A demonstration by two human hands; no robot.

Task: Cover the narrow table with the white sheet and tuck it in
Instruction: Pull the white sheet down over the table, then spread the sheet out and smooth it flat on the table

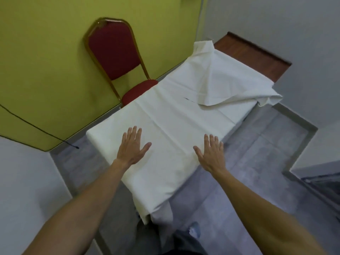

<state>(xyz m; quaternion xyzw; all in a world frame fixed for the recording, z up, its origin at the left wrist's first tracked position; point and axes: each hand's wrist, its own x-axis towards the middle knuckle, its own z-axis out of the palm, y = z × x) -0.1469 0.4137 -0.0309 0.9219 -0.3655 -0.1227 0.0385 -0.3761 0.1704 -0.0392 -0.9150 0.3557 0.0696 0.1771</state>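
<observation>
Your left hand (131,147) and your right hand (210,153) both lie palm down on the white sheet (174,116), fingers straight and slightly spread, grasping nothing. The left hand is near the middle of the near part of the top. The right hand is at the right edge, its fingers reaching the line where the cloth drops over the side. Whether you press down or only rest there cannot be told. The sheet covers most of the narrow table (257,57), and its near end hangs over the near edge towards your legs. Around your hands the cloth lies fairly smooth, with faint crease lines running across it. At the far end it is bunched and folded back on itself. One loose flap spills over the far right corner, and the far strip of brown wood is left bare. A red padded chair (117,57) with a gold frame stands just beside the table's left side, against the yellow-green wall (46,61). A thin black cable (36,126) runs down that wall to the grey floor (257,153).
</observation>
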